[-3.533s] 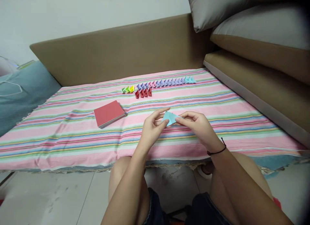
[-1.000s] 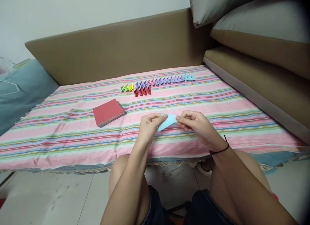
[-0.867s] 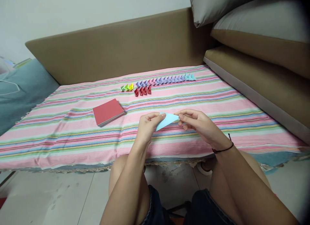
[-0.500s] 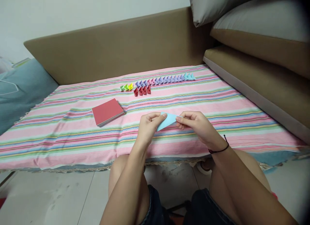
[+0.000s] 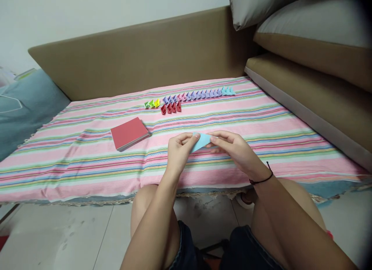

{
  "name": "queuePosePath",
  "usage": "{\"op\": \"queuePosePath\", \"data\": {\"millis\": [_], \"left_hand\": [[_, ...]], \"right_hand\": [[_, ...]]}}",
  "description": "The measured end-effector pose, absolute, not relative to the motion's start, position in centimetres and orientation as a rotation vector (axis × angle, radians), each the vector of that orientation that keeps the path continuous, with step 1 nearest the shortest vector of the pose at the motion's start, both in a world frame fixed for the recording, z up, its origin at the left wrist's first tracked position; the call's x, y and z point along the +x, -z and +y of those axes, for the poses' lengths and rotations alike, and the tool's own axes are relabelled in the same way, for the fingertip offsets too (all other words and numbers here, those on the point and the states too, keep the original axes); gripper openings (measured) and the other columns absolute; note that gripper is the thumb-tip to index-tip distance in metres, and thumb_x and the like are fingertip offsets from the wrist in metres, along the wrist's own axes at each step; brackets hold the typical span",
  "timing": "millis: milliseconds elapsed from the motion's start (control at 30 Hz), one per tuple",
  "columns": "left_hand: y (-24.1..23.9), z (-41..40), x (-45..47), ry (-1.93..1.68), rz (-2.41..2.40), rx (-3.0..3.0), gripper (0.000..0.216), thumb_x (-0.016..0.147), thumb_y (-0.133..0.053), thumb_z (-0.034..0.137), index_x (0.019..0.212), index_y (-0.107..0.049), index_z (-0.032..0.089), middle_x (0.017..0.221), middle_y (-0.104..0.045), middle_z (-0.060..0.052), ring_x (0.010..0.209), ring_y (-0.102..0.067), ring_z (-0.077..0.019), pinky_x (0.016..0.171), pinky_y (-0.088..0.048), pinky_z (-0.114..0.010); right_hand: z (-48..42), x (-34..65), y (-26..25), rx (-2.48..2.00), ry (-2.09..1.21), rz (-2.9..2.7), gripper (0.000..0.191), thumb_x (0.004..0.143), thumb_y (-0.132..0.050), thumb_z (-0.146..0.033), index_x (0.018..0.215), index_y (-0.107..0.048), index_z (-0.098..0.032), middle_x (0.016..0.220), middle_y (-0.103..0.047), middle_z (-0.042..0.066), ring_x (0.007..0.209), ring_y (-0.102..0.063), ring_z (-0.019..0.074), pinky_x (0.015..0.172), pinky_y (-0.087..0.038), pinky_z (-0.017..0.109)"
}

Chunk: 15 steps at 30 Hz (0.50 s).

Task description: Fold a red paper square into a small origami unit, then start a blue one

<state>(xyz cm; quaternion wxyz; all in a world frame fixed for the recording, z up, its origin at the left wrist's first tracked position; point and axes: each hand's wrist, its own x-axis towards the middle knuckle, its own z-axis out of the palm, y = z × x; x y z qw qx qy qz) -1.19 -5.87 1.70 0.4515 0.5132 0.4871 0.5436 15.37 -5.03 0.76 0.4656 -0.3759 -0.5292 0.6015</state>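
Note:
Between my two hands is a folded light-blue sheet of origami paper [image 5: 201, 142], held above the striped cloth. My left hand [image 5: 180, 149] pinches its left side, thumb on top. On the opposite side, my right hand [image 5: 229, 145] grips the right corner between thumb and fingers; part of that corner is hidden. Farther back stands a long row of small folded paper pieces [image 5: 202, 94] in purple, pink and light blue. Several dark red folded pieces [image 5: 169, 108] sit in front of that row, and green and yellow ones [image 5: 152, 104] to its left.
A stack of paper with a red top sheet [image 5: 129, 133] lies left of my hands on the striped cloth [image 5: 87, 161]. Behind rises a brown backrest [image 5: 139, 56]. Brown and grey cushions [image 5: 314, 41] are piled at the right, and a blue-grey cushion [image 5: 43, 103] lies at the far left.
My right hand has shifted slightly on the paper, its fingers now reaching farther under the right corner. The paper's visible shape looks shorter. My left hand stays in nearly the same place.

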Motion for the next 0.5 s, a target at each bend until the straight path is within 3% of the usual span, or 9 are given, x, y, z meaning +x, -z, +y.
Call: {"op": "queuePosePath", "data": {"millis": [167, 333, 500], "left_hand": [[-1.8, -5.9, -0.9, -1.306, 1.183, 1.34, 0.025, 0.072, -0.067, 0.038, 0.07, -0.069, 0.014, 0.064, -0.064, -0.002, 0.059, -0.056, -0.0123, 0.057, -0.042, -0.023], [-1.5, -5.7, -0.8, -1.293, 1.086, 1.331, 0.034, 0.062, -0.077, 0.031, 0.09, -0.067, 0.014, 0.092, -0.07, -0.007, 0.088, -0.064, -0.0203, 0.076, -0.05, -0.028], [-1.2, -5.8, -0.4, -1.301, 1.039, 1.285, 0.039, 0.06, -0.077, 0.026, 0.094, -0.062, 0.015, 0.096, -0.068, -0.006, 0.083, -0.067, -0.0195, 0.08, -0.053, -0.031]], "right_hand": [[-5.0, 14.7, 0.0, -0.945, -1.354, -1.307, 0.036, 0.064, -0.076, -0.035, 0.095, -0.065, -0.018, 0.072, -0.066, 0.001, 0.067, -0.064, 0.0158, 0.069, -0.053, 0.032], [-5.1, 14.2, 0.1, -0.993, -1.394, -1.047, 0.035, 0.06, -0.079, -0.035, 0.086, -0.066, -0.015, 0.07, -0.066, 0.002, 0.063, -0.061, 0.0128, 0.067, -0.052, 0.029], [-5.2, 13.8, -0.1, -0.999, -1.428, -0.888, 0.041, 0.054, -0.082, -0.033, 0.086, -0.066, -0.014, 0.068, -0.066, 0.001, 0.061, -0.059, 0.0104, 0.064, -0.05, 0.026]]}}
